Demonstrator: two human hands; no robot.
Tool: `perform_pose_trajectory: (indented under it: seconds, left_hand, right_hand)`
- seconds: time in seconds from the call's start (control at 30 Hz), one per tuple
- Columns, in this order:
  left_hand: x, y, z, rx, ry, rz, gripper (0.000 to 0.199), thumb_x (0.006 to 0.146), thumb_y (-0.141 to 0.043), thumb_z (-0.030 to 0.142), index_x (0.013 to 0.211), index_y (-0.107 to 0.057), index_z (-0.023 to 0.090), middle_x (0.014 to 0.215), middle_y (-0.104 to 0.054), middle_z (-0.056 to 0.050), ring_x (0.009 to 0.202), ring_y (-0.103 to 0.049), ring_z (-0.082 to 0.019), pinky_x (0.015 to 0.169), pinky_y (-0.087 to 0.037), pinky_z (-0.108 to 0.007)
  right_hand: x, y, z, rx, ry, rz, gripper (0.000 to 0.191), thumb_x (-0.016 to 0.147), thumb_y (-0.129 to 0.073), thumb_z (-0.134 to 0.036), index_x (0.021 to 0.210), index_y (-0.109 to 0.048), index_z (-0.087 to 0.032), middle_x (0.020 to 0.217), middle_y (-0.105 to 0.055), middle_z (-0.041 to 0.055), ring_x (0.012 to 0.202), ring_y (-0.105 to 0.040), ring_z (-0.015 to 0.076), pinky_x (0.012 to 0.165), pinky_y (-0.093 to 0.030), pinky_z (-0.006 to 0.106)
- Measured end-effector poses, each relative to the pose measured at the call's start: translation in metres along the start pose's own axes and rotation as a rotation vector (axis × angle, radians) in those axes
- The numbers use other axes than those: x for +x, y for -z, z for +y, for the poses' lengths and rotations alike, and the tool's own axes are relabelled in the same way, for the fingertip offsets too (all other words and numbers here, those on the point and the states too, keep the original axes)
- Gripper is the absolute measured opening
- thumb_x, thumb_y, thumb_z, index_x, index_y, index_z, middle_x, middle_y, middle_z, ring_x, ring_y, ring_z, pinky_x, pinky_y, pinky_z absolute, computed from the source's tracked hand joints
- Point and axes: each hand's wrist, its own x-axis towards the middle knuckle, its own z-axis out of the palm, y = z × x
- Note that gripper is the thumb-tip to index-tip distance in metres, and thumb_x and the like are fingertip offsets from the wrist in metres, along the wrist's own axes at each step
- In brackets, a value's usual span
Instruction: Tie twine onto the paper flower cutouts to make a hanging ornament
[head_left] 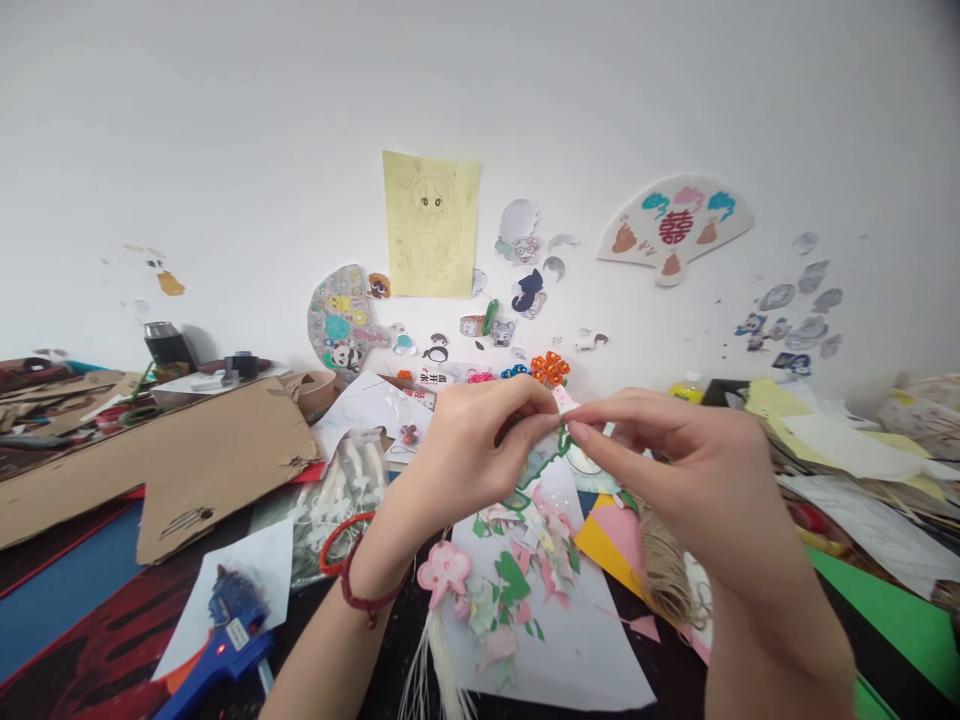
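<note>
My left hand (484, 440) and my right hand (667, 440) meet in front of me, both with fingertips pinched. Between them hangs a green-edged craft piece (536, 470), its upper edge at the fingertips of both hands. Below it, a white sheet (555, 640) carries many pink, green and pale paper scraps (514, 580). A pink flower piece (444, 572) with a white tassel (436, 665) lies at the sheet's left edge. The fingers partly hide the upper part of the craft piece.
At the lower left lies a blue glue gun (232, 650) with a red light. Torn cardboard (225, 450) covers the left side. Twine (664, 560) and green paper (892, 610) lie at right. A yellow drawing (433, 225) and a painted fan (675, 228) are on the wall.
</note>
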Motion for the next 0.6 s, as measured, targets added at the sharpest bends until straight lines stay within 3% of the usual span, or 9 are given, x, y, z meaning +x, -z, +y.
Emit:
perform_pose_trajectory:
  seconds: [0.13, 0.27, 0.4, 0.6]
  left_hand:
    - [0.0000, -0.0001, -0.0008, 0.018, -0.005, -0.005, 0.009, 0.090, -0.059, 0.014, 0.081, -0.061, 0.017, 0.064, -0.063, 0.004, 0.054, -0.053, -0.007, 0.055, -0.042, -0.020]
    - [0.0002, -0.0002, -0.0007, -0.046, 0.026, -0.016, 0.007, 0.088, -0.060, 0.013, 0.083, -0.062, 0.017, 0.066, -0.064, 0.003, 0.055, -0.053, -0.007, 0.055, -0.043, -0.020]
    - [0.0011, 0.0016, 0.0000, -0.105, 0.051, -0.022, 0.007, 0.086, -0.063, 0.012, 0.081, -0.063, 0.016, 0.064, -0.062, 0.003, 0.054, -0.050, -0.006, 0.053, -0.042, -0.018]
    - [0.0032, 0.0056, -0.0016, -0.246, 0.101, -0.067, 0.007, 0.086, -0.063, 0.013, 0.080, -0.065, 0.016, 0.065, -0.063, 0.002, 0.055, -0.051, -0.006, 0.051, -0.043, -0.017]
  right_hand:
    - [0.0017, 0.0004, 0.0018, -0.003, -0.009, 0.013, 0.006, 0.079, -0.073, -0.021, 0.080, -0.076, -0.025, 0.064, -0.063, -0.0027, 0.049, -0.047, 0.0080, 0.041, -0.040, 0.020]
    - [0.0025, 0.0022, 0.0035, -0.131, 0.180, 0.123, 0.009, 0.082, -0.071, -0.019, 0.087, -0.075, -0.026, 0.077, -0.069, -0.0013, 0.054, -0.052, 0.0092, 0.047, -0.043, 0.025]
    - [0.0028, 0.0035, 0.0041, -0.250, 0.449, 0.034, 0.018, 0.086, -0.067, -0.013, 0.098, -0.073, -0.026, 0.090, -0.073, 0.0003, 0.071, -0.062, 0.0120, 0.056, -0.047, 0.026]
    - [0.0047, 0.0025, 0.0076, -0.229, 0.501, 0.016, 0.019, 0.086, -0.066, -0.009, 0.096, -0.071, -0.025, 0.088, -0.074, -0.0002, 0.077, -0.067, 0.0127, 0.065, -0.052, 0.027]
